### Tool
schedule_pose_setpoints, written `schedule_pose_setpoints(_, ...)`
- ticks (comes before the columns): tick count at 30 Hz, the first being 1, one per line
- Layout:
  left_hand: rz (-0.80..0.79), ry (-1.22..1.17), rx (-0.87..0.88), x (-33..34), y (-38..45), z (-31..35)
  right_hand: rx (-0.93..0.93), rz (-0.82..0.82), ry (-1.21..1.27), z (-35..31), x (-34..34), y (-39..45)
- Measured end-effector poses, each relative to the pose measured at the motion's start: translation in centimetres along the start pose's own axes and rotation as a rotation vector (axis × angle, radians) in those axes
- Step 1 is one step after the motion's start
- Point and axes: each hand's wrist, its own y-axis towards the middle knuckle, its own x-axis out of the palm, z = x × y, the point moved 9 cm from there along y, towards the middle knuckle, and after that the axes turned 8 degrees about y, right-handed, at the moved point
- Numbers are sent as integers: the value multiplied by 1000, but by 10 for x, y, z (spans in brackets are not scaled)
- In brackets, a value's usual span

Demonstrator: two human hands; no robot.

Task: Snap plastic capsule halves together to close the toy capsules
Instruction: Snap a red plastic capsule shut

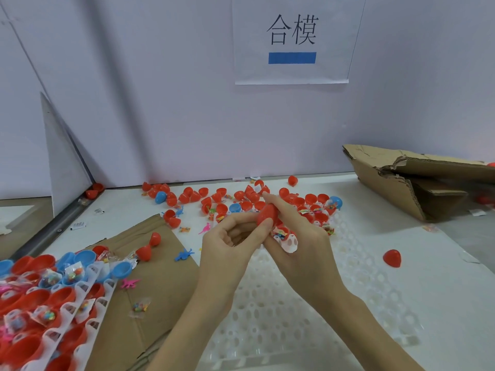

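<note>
Nearest, at lower left: white tray strip (80, 311) packed with red and blue halves, some loaded with little bagged toys, lying partly on flat cardboard (160, 277). Centre of view: left hand (227, 245) and right hand (297, 242) meeting above a white perforated tray (281, 325) on the bench (455, 236). Red capsule (267, 215) pinched between both, left fingers (265, 226) curled onto its near side, right fingers (273, 202) wrapped round the far side, one stretched along the top. Seam hidden behind the fingers, so no telling whether already snapped or only mated. Something white and perforated (290, 243) tucked under the right palm, perhaps a tray cup; unclear. Behind the hands, a loose scatter of red halves (241, 196) with a few blue ones, small plastic dinosaurs and toy packets; one lone red half (392, 258) well off to the right; torn carton (417, 180) at the back right. Likely troubles from here: uneven squeeze, rims cocked, only one side catching; a corner of a toy bag trapped in the seam and blocking closure; smooth rounded shell squirting out of the pinch into the scatter behind; hard pressure on a misaligned rim cracking or whitening the plastic; fingertip skin nipped as the halves click.
</note>
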Motion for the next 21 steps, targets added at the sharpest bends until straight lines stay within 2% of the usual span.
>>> schedule_pose_setpoints(2,76,84,72,-7,0,5,49,-59,54,7,6,0)
schedule_pose_setpoints(4,145,271,217,-14,-1,15,123,-107,181,16,11,-2)
schedule_pose_setpoints(7,204,583,477,-12,-11,37,283,-87,526,24,13,-2)
schedule_pose_setpoints(9,215,682,573,-7,-17,44,307,-61,626,22,14,-2)
schedule_pose_setpoints(17,188,740,657,4,-26,46,225,35,441,14,5,-3)
schedule_pose_setpoints(21,223,760,717,3,-32,49,112,74,302,3,-3,-1)
